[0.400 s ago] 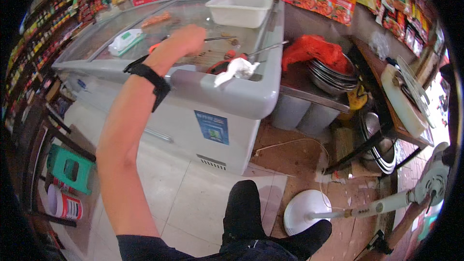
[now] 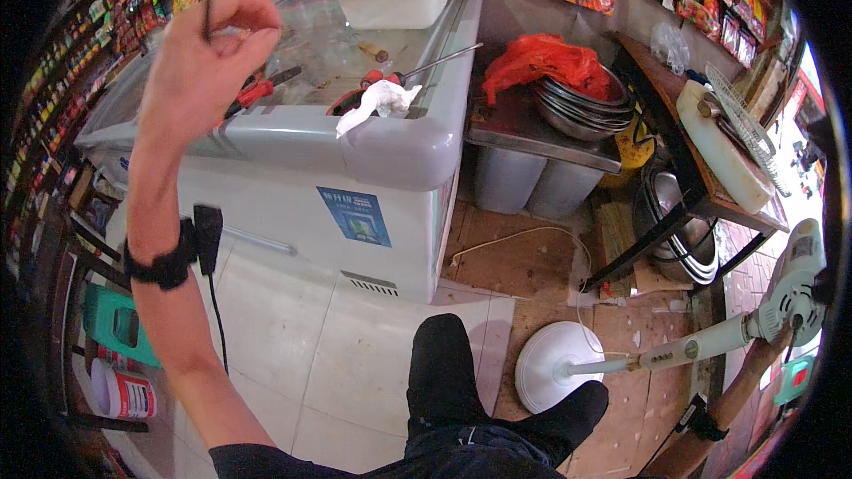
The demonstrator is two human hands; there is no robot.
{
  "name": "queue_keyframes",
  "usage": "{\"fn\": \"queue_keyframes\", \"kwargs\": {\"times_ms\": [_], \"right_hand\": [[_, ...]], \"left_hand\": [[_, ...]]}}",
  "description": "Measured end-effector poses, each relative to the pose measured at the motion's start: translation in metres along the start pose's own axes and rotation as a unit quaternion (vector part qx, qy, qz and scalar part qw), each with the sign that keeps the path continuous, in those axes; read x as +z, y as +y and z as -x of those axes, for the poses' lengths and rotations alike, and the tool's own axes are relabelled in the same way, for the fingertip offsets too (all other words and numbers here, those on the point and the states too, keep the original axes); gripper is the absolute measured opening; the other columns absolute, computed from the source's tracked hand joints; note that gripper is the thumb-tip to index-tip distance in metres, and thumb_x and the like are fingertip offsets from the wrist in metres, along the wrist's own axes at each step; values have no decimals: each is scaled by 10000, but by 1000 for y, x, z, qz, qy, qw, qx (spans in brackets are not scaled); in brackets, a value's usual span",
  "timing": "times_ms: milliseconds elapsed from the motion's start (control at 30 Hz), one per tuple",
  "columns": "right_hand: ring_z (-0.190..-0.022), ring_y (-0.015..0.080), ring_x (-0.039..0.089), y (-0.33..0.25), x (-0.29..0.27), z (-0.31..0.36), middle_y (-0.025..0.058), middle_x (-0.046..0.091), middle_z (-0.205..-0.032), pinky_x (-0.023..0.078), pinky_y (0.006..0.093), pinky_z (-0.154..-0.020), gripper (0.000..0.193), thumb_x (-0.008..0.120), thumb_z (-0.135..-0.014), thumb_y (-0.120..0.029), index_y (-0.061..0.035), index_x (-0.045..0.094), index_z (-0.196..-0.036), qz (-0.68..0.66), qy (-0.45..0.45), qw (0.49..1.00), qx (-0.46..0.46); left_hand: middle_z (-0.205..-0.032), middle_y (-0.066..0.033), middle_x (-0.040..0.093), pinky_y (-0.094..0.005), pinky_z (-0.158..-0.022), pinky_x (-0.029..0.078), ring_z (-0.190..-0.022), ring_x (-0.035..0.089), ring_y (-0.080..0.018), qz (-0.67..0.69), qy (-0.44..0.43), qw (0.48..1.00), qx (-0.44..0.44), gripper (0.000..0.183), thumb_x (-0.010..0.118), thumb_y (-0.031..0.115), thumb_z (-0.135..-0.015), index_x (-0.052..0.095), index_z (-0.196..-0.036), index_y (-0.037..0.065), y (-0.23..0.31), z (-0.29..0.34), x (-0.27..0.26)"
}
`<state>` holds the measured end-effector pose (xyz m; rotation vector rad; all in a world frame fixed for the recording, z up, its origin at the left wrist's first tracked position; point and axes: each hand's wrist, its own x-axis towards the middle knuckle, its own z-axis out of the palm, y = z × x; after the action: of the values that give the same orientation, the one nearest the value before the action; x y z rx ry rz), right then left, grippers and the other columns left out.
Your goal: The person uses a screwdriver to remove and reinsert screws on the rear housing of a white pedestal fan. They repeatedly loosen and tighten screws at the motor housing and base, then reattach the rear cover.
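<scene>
Freezer (image 2: 284, 155), pale-grey chest type w/ glass top, fills upper L & centre. L hand (image 2: 211, 66) is raised in front of its near edge, toward L end, thumb & fingers curled tight round thin dark rod (image 2: 208, 19), which sticks up. Nr the near edge, just beside hand, lies red-handled tool w/ dark tip (image 2: 257, 90). At near R corner: crumpled white tissue (image 2: 379, 103), touching long-shafted red-and-black screwdriver (image 2: 439, 63), its tip poking past R edge. White rectangular plastic tub (image 2: 395, 2) sits nr far R corner. R hand (image 2: 770, 348) is up at motor end of white pedestal fan (image 2: 661, 357), mostly hidden; can't tell how tight the grip is. Fan's round base stands on brown floor (image 2: 532, 293), nr edge of white tiles. Red plastic bag (image 2: 546, 66) drapes over stacked steel bowls (image 2: 581, 120) on metal table (image 2: 506, 131), toward its R edge.
</scene>
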<state>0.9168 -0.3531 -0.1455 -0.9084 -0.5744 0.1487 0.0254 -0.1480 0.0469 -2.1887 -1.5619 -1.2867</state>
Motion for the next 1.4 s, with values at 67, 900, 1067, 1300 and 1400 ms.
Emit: {"fn": "queue_keyframes", "kwargs": {"times_ms": [67,900,1067,1300,1400], "right_hand": [[-1308,283,553,-6,18,16,107,564,-1436,444,484,-1103,546,538,-1044,-434,-60,522,-1441,6,-18,1000,-4],[-1147,214,651,-101,160,119,151,638,-1286,561,389,-987,974,813,-846,-203,-44,196,-1583,57,-315,946,-58],[-1150,221,652,-105,159,123,155,638,-1301,562,394,-990,1086,816,-847,-186,-36,71,-1621,50,-317,945,-62],[-1237,251,613,-90,156,118,193,579,-1398,502,402,-1072,1249,841,-850,-265,-36,-96,-1644,75,-310,943,-98],[-1278,260,586,-83,150,115,189,551,-1433,486,416,-1093,1281,853,-846,-358,-38,-97,-1644,59,-320,939,-115]], "left_hand": [[-875,20,641,-206,-597,447,-756,574,-25,100,-6,995,-15,80,665,52,-943,688,-1017,33,31,37,4],[-976,4,698,-167,-565,467,-720,601,-14,664,-130,736,9,122,741,10,-944,696,-1056,21,413,147,209],[-973,-15,707,-181,-540,493,-710,616,-20,662,-132,738,-11,121,740,-3,-935,698,-1045,19,418,159,212],[-915,-2,708,-177,-511,462,-649,582,-5,654,-166,736,-52,118,746,-9,-926,707,-1032,24,407,190,229],[-865,9,697,-172,-488,409,-614,560,1,659,-173,730,-48,112,748,-5,-925,709,-1026,24,401,196,236]]}}
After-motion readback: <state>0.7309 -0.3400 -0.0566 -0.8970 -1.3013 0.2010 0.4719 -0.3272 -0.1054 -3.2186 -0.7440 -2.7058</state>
